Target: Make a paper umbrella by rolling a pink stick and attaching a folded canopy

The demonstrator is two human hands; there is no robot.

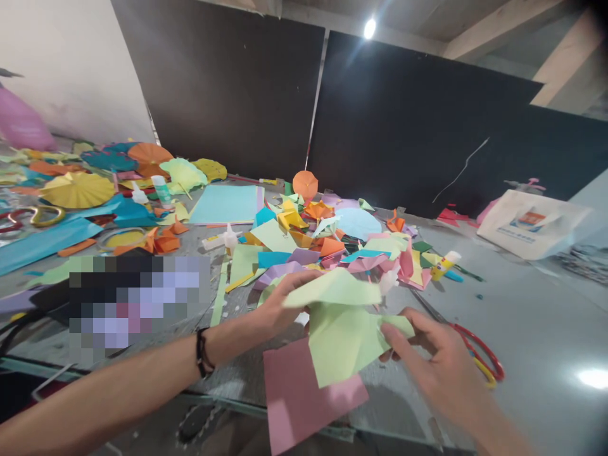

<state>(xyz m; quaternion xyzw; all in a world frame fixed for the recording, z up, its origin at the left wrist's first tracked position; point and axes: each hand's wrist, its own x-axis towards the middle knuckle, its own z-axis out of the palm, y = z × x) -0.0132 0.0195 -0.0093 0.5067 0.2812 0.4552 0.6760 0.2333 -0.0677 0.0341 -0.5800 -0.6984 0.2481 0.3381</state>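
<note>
Both hands grip one light green paper sheet [339, 329] that is partly folded, its upper flap lifted. My left hand [275, 307] pinches the sheet's left edge, thumb on top. My right hand [434, 358] pinches the right corner between thumb and fingers. A pink paper square [304, 396] lies on the table just under the green sheet, overhanging the table's near edge. A black band circles my left wrist.
A heap of coloured paper scraps [332, 244] covers the grey table [522, 329] behind the hands. Red-handled scissors [479, 354] lie right of my right hand. A glue bottle [444, 265], folded paper umbrellas [78, 189] and a white bag [532, 221] sit farther off.
</note>
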